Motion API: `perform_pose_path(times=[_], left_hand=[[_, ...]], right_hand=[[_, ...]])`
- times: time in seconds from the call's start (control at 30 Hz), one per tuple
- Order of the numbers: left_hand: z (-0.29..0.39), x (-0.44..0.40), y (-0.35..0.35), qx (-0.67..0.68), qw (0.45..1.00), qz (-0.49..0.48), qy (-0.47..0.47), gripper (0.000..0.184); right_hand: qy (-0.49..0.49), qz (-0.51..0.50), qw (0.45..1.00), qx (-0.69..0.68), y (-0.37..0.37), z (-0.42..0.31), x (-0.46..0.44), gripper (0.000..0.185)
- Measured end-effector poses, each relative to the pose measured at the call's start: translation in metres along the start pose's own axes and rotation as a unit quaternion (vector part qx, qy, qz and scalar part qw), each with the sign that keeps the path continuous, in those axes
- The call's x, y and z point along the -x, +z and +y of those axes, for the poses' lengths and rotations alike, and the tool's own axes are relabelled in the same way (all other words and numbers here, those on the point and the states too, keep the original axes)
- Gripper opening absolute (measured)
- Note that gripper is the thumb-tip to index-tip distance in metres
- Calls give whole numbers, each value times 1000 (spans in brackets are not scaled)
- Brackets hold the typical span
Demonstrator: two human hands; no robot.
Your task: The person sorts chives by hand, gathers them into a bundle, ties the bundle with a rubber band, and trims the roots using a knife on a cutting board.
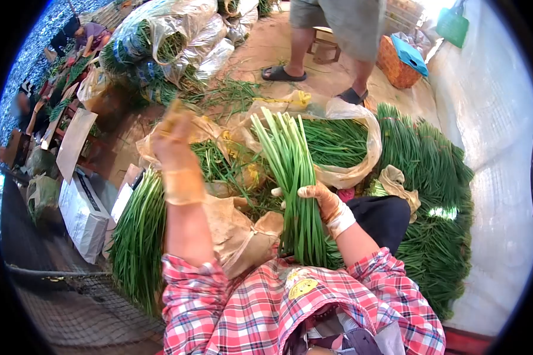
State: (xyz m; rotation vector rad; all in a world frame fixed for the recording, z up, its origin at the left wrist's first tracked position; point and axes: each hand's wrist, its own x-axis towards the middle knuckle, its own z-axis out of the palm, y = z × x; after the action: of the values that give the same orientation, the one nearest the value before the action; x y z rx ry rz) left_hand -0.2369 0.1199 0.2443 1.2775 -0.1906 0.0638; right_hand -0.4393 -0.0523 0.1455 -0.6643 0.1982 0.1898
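My right hand (326,203), in a stained glove, is wrapped round a bunch of garlic chives (299,195). The pale stem ends point up and away from me, while the green leaves hang toward my lap. Raised on the left, my left hand (175,136) is smeared by motion, so its fingers cannot be made out. Below it is an open bag with loose chives (210,157). Behind the held bunch, an open plastic bag (373,139) contains more green leaves.
Stacked chives (435,207) line the right side, and another pile (139,242) lies by my left forearm. A person in shorts (343,29) stands ahead, near a woven basket (397,65). Filled plastic bags (183,35) lie at the back left; a white box (83,213) is at left.
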Motion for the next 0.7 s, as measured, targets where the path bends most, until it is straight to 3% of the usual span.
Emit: perform_pose_path(times=[0.03,0.07,0.1,0.17,0.2,0.37,0.4,0.43,0.47,0.53,0.57,0.6,0.63,0.67,0.7], left_hand=[[11,-19,-7,45,998,6,31,9],[18,-37,-17,72,997,-15,36,29],[45,-37,-8,52,996,14,70,29],[69,-59,-14,-110,969,-29,220,37],[84,-64,-1,19,984,7,176,37],[101,-135,-10,-59,952,-53,297,27],[82,-142,-10,-248,901,-79,348,27],[60,-151,-11,-426,812,-98,387,28],[25,-165,-13,-504,632,-181,561,25],[-63,-140,0,-558,566,-408,449,17],[-168,-150,-13,-475,638,-539,277,22],[-85,-53,29,-536,698,-474,-38,39],[-98,-40,32,-427,723,-537,-77,62],[-97,-19,30,-185,798,-529,-222,77],[-96,-3,29,33,805,-515,-292,91]], right_hand=[[-8,14,1000,-10,-7,0,2,61],[-15,27,999,-21,-12,2,5,61],[-35,36,998,-29,-9,-1,10,59],[-53,34,997,-39,-23,-4,12,58],[-68,29,996,-50,-30,-2,15,57],[-78,28,991,-104,-46,-4,27,54],[-80,40,991,-103,-49,-5,28,53],[-84,51,990,-103,-50,-7,28,53],[-93,60,991,-76,-44,-11,27,54],[-100,59,993,-20,-27,-19,25,57],[-94,47,994,10,-17,-24,24,60],[-96,42,993,51,-11,-25,22,63],[-93,30,992,77,-8,-27,20,64],[-89,19,991,101,-4,-27,19,64],[-89,13,990,107,1,-26,19,63]])
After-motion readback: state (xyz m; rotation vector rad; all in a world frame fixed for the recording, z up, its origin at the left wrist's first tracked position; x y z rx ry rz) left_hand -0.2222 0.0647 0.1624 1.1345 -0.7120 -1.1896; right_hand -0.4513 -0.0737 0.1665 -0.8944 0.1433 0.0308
